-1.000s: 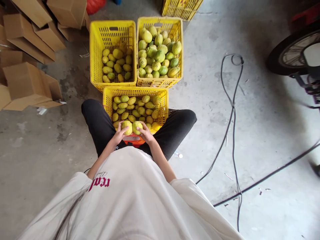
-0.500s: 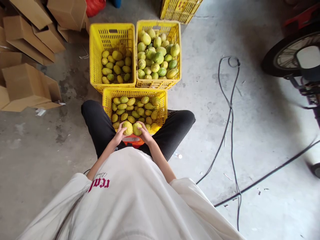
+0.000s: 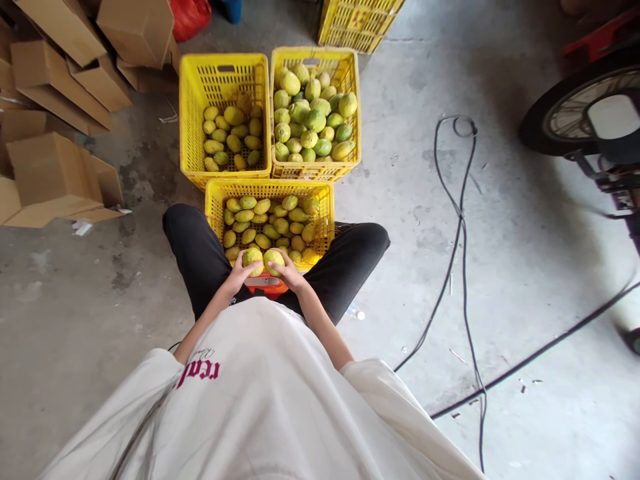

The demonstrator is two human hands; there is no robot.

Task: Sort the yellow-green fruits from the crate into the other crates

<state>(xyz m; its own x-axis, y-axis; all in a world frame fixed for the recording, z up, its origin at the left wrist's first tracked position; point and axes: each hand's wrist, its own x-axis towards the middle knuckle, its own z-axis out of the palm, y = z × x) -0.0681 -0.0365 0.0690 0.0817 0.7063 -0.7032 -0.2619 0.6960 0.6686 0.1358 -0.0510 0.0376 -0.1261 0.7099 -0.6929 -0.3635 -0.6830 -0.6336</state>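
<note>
My left hand (image 3: 241, 272) is wrapped round a yellow-green, papaya-like fruit (image 3: 253, 262). A second fruit of the same kind (image 3: 273, 261), a little paler, sits in my right hand (image 3: 289, 271), with the thumb across it. Side by side, the two fruits are held over the near rim of a yellow plastic crate (image 3: 213, 200) between my knees. Several yellow and green oval fruits lie inside that crate, below and beyond my hands. My fingers are partly hidden behind the fruits.
Beyond stand a part-filled yellow crate (image 3: 193, 100) and a fuller yellow crate (image 3: 355, 107), both holding fruit. Cardboard boxes (image 3: 55, 170) are piled at left. Black cables (image 3: 463, 220) cross the floor at right, near a wheel (image 3: 555, 110). Another yellow crate (image 3: 357, 23) is at the back.
Both hands and their fruits have shifted slightly toward my body. The whole view has moved a little. Each hand still holds its fruit.
</note>
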